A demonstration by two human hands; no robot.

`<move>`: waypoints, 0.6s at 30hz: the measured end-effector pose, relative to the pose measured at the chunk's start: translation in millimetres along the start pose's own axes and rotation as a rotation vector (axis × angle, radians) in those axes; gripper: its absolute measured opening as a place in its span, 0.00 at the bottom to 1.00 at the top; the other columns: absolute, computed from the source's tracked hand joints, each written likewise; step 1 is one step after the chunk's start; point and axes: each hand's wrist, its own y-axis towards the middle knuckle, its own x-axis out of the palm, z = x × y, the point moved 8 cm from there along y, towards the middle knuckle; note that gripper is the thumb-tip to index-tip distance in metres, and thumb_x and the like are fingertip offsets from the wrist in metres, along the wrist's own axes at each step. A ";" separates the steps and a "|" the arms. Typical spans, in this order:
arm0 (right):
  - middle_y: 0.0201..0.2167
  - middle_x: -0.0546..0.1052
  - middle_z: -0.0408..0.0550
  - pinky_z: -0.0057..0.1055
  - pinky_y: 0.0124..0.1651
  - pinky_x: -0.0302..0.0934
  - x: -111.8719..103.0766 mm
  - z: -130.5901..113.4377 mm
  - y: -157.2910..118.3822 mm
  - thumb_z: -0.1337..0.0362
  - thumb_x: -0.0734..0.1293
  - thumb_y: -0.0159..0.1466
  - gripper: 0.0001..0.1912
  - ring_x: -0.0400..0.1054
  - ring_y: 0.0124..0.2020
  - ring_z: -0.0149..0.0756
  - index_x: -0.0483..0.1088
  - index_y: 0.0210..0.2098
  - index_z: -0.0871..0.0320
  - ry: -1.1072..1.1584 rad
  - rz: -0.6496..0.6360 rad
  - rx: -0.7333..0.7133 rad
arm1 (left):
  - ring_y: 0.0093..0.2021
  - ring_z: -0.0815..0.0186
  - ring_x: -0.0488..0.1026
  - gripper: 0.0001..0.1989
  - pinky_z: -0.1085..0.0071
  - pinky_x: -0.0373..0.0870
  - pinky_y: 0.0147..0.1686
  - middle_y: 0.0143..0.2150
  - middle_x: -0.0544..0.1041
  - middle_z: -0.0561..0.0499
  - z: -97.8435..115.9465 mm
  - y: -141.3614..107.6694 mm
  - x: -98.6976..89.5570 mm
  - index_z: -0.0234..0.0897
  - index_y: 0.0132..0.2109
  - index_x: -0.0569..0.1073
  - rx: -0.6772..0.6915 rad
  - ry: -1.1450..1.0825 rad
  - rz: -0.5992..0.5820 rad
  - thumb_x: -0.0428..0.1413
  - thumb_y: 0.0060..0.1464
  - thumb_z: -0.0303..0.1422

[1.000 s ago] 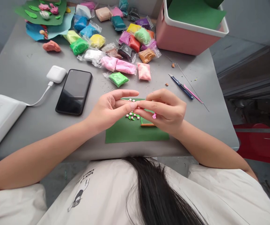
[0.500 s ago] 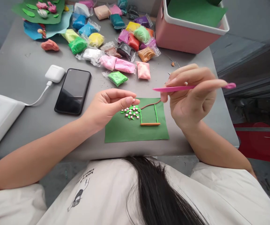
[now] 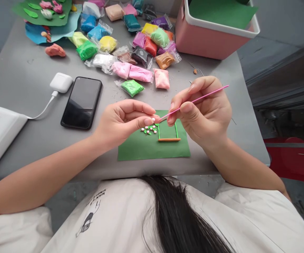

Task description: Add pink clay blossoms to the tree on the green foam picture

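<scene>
A small pale clay ball (image 3: 153, 120) is pinched between the thumb and fingers of my left hand (image 3: 122, 121). My right hand (image 3: 204, 109) grips a thin pink tool (image 3: 201, 98), whose tip reaches my left fingertips. Beneath both hands lies a green sheet (image 3: 152, 151). It bears green leaves with pale pink dots (image 3: 149, 130), two upright green strips and an orange-brown bar (image 3: 169, 140). My fingers cover the sheet's upper part, including most of the brown strand.
Behind my hands lie several bagged clay pieces (image 3: 140, 73). A black phone (image 3: 82, 102), white earphone case (image 3: 61, 82) and white power bank (image 3: 2, 137) are at left. A pink bin (image 3: 201, 38) stands at the back right, finished clay pictures (image 3: 54, 33) at the back left.
My right hand has moved left and turned the pink tool, bringing its tip to my left fingertips. My left hand stays nearly in place, still pinching the pale ball.
</scene>
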 end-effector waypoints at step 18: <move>0.29 0.80 0.37 0.31 0.24 0.73 11.8 -4.1 -0.9 0.47 0.76 0.67 0.21 0.73 0.21 0.31 0.62 0.41 0.48 0.190 -0.025 0.189 | 0.38 0.59 0.87 0.21 0.67 0.85 0.42 0.36 0.86 0.49 2.8 1.3 6.7 0.35 0.37 0.80 0.079 0.104 -0.140 0.77 0.45 0.43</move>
